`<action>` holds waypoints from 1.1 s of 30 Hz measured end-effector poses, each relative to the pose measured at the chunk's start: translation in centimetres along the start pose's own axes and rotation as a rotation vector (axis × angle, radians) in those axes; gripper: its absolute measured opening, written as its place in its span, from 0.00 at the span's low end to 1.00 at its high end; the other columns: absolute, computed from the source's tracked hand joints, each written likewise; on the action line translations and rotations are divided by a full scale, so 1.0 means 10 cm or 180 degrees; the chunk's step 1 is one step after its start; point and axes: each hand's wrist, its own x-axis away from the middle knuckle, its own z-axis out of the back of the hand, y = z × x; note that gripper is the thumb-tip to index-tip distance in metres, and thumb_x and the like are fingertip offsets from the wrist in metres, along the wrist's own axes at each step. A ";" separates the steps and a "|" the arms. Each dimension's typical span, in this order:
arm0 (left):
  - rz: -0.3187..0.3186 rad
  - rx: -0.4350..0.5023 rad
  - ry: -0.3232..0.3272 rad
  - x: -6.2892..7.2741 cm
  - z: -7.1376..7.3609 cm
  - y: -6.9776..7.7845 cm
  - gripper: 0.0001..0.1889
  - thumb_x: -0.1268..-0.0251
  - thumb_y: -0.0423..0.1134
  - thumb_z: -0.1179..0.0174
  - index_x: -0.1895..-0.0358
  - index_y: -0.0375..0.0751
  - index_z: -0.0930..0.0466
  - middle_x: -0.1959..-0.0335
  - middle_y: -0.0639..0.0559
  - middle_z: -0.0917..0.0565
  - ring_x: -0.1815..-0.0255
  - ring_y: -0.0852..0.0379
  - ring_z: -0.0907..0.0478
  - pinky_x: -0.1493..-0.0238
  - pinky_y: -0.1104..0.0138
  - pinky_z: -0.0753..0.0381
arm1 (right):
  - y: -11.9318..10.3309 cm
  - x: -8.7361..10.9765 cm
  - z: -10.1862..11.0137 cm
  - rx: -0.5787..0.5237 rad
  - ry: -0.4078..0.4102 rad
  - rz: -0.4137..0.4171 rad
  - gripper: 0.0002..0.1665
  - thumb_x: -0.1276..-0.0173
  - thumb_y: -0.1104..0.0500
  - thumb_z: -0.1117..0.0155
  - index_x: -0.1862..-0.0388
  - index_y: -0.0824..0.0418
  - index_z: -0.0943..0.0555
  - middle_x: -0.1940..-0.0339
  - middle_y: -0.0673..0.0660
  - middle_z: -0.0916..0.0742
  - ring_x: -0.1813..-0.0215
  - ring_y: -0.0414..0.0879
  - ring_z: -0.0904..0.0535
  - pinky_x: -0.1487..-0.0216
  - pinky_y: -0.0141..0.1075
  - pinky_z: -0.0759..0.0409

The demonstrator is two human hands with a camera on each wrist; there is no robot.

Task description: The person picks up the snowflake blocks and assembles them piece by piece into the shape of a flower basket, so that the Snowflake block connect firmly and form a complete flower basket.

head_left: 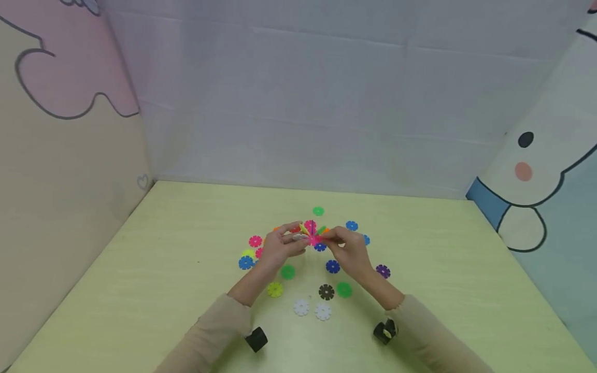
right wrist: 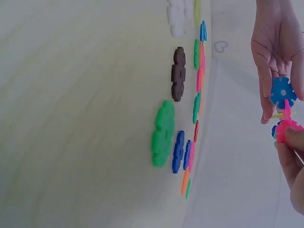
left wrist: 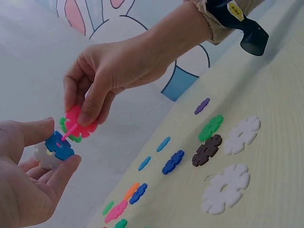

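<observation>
Snowflake-disc assembly (head_left: 313, 240), head view: above the tabletop (head_left: 196, 223), between left hand (head_left: 278, 247) and right hand (head_left: 351, 253). Left wrist view: left hand grips blue disc (left wrist: 60, 146); right hand pinches face-on pink disc (left wrist: 73, 116). Right wrist view: edge-on pink disc (right wrist: 287, 109) runs from blue disc toward right hand.

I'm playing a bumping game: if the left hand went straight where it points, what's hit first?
Probably the pink disc in the right hand, just beyond the blue disc the left hand holds; depth is unclear.
</observation>
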 end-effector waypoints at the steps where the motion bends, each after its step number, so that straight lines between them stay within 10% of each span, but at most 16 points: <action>1: -0.0011 0.0011 -0.0004 0.00 0.00 0.01 0.27 0.45 0.30 0.39 0.39 0.35 0.34 0.57 0.39 0.18 0.56 0.45 0.20 0.51 0.54 0.24 | 0.00 -0.01 0.02 -0.0011 -0.0062 -0.0032 0.06 0.50 0.73 0.33 0.73 0.66 0.20 0.76 0.58 0.15 0.73 0.45 0.18 0.71 0.28 0.20; 18: -0.0073 -0.0374 0.0160 0.05 0.38 0.10 0.28 0.46 0.34 0.36 0.40 0.38 0.34 0.50 0.38 0.23 0.56 0.45 0.20 0.57 0.62 0.20 | 0.50 0.43 1.03 0.0514 -0.1699 -0.1393 0.19 0.47 0.65 0.32 0.57 0.73 0.22 0.64 0.62 0.18 0.64 0.51 0.22 0.66 0.34 0.22; 33: -0.0026 -0.0435 0.0113 0.07 0.46 0.10 0.27 0.43 0.34 0.39 0.39 0.39 0.36 0.48 0.39 0.24 0.54 0.48 0.20 0.56 0.63 0.21 | 0.56 0.64 1.10 0.0650 -0.1886 -0.1529 0.14 0.54 0.65 0.28 0.68 0.67 0.21 0.72 0.52 0.20 0.69 0.43 0.27 0.69 0.31 0.26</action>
